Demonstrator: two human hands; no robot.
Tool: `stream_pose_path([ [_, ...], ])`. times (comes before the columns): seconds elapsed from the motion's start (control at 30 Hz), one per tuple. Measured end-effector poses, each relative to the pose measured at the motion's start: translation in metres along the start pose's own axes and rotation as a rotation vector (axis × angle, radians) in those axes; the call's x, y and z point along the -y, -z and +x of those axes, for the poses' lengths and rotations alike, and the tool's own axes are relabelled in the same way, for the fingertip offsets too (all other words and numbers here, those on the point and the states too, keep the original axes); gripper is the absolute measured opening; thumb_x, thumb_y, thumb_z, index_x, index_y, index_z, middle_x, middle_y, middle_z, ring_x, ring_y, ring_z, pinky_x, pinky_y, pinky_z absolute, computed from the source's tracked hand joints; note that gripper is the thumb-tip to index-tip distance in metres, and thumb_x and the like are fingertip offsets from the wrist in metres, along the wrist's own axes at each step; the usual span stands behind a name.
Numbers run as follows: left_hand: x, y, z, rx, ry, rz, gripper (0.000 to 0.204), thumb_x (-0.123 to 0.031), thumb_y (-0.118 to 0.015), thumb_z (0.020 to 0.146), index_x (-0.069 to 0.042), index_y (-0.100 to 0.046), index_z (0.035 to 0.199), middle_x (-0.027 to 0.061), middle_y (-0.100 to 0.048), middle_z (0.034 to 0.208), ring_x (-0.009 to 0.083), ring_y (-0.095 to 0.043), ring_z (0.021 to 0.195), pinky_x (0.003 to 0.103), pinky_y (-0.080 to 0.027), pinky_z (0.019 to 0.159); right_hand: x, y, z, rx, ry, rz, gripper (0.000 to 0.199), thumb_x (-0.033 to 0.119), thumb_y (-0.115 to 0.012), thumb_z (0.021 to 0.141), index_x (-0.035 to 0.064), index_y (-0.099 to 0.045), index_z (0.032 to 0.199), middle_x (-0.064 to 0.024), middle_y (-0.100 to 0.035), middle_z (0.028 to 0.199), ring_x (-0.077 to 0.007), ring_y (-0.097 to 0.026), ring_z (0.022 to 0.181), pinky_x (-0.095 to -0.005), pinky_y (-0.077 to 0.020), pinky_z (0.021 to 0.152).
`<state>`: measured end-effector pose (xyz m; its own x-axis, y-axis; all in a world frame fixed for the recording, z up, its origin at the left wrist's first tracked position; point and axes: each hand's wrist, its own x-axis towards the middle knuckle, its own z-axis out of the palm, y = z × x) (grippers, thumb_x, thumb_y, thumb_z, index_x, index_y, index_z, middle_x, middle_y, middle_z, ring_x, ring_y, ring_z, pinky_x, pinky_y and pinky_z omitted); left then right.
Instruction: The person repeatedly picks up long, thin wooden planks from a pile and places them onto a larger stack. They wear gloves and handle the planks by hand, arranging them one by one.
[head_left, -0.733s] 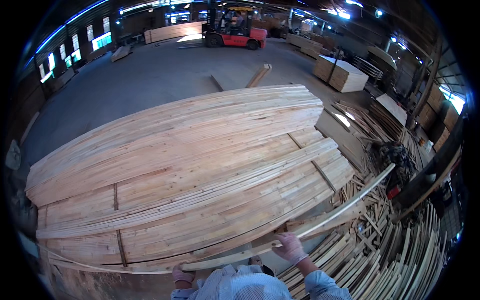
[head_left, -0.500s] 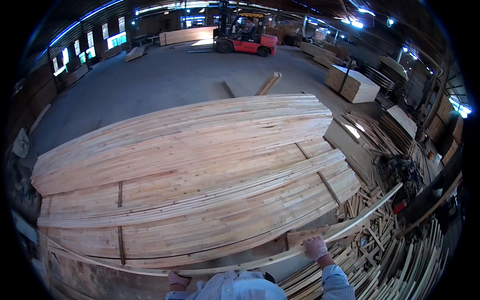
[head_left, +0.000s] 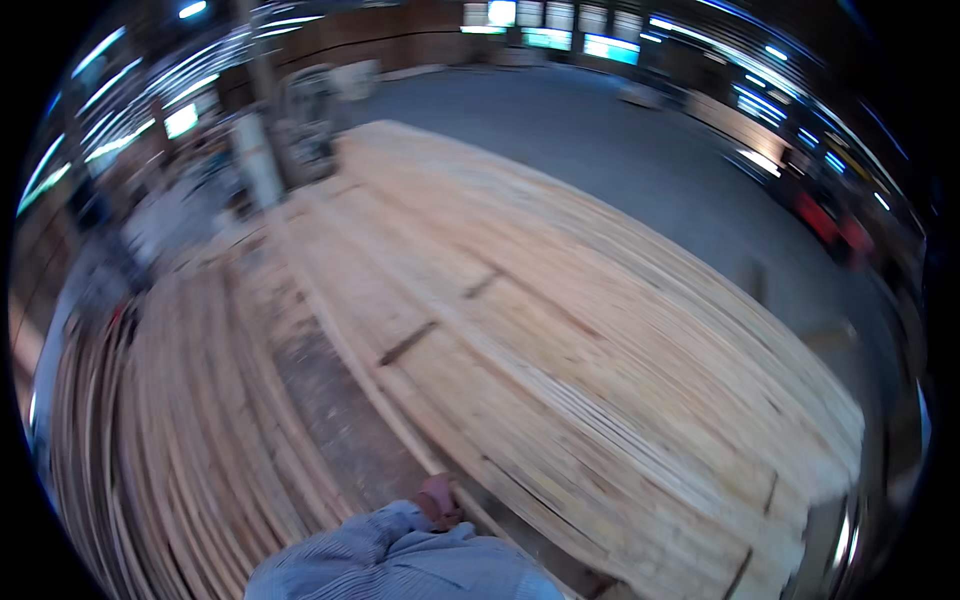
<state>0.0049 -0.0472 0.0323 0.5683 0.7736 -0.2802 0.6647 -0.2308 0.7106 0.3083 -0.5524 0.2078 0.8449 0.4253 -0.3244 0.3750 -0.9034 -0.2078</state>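
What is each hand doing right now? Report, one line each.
Left hand: closed on the end of the long thin wooden strip beside the board stack.
Right hand: not in view.

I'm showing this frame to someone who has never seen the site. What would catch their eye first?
The big stack of pale wooden boards fills the middle and right of the view. To its left lies a lower spread of thin wooden strips. At the bottom edge one hand, which hand is unclear, grips a long narrow slat beside the stack; everything is motion-blurred.
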Motion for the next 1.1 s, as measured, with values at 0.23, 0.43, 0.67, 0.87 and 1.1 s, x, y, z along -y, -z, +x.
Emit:
stream_pose_path([
  [0.23,0.043,-0.044,0.011,-0.281,0.592,-1.209,0.024,-0.024,-0.052,0.092,-0.005,-0.066,0.095,0.0138,-0.066,0.086,0.0303,-0.067,0.076,0.049,-0.054,0.068,0.083,0.038,0.016,0.102,0.197,-0.053,0.033,0.034,-0.062,0.078,0.0139,-0.070,0.104,-0.0148,-0.070,0.099,-0.0334,-0.065,0.100,-0.0476,-0.0462,0.091],
  [0.43,0.011,0.018,0.013,-0.342,0.485,-1.731,0.028,-0.030,-0.050,0.094,-0.006,-0.064,0.101,0.0131,-0.065,0.081,0.0298,-0.064,0.072,0.048,-0.054,0.066,0.114,0.042,0.018,0.133,0.277,-0.047,0.040,0.039,-0.061,0.080,0.0105,-0.068,0.107,-0.0180,-0.069,0.098,-0.0353,-0.065,0.099,-0.0489,-0.0461,0.091],
  [0.67,0.034,0.115,0.033,-0.457,0.422,-1.917,0.049,-0.051,-0.049,0.095,-0.008,-0.054,0.117,0.0145,-0.064,0.088,0.0368,-0.064,0.079,0.055,-0.054,0.076,0.132,0.039,0.011,0.138,0.338,-0.040,0.049,0.045,-0.060,0.082,0.0066,-0.067,0.110,-0.0217,-0.069,0.098,-0.0375,-0.064,0.098,-0.0504,-0.0459,0.090],
  [0.87,0.044,0.106,0.035,-0.541,0.466,-1.643,0.066,-0.061,-0.044,0.093,-0.010,-0.047,0.136,0.0168,-0.058,0.128,0.0362,-0.055,0.115,0.057,-0.040,0.102,0.133,0.031,0.015,0.109,0.406,-0.044,0.056,0.050,-0.059,0.083,0.0033,-0.065,0.113,-0.0249,-0.068,0.098,-0.0395,-0.064,0.097,-0.0517,-0.0457,0.089],
  [1.1,-0.041,0.042,-0.036,0.011,0.389,-1.902,0.069,-0.058,-0.038,0.093,-0.009,-0.044,0.140,0.0146,-0.048,0.143,0.0347,-0.040,0.134,0.051,-0.026,0.114,0.204,-0.016,0.038,0.268,0.274,-0.281,0.055,0.041,-0.068,0.076,0.0078,-0.061,0.119,-0.0192,-0.069,0.105,-0.0380,-0.065,0.099,-0.0485,-0.0504,0.087],
])
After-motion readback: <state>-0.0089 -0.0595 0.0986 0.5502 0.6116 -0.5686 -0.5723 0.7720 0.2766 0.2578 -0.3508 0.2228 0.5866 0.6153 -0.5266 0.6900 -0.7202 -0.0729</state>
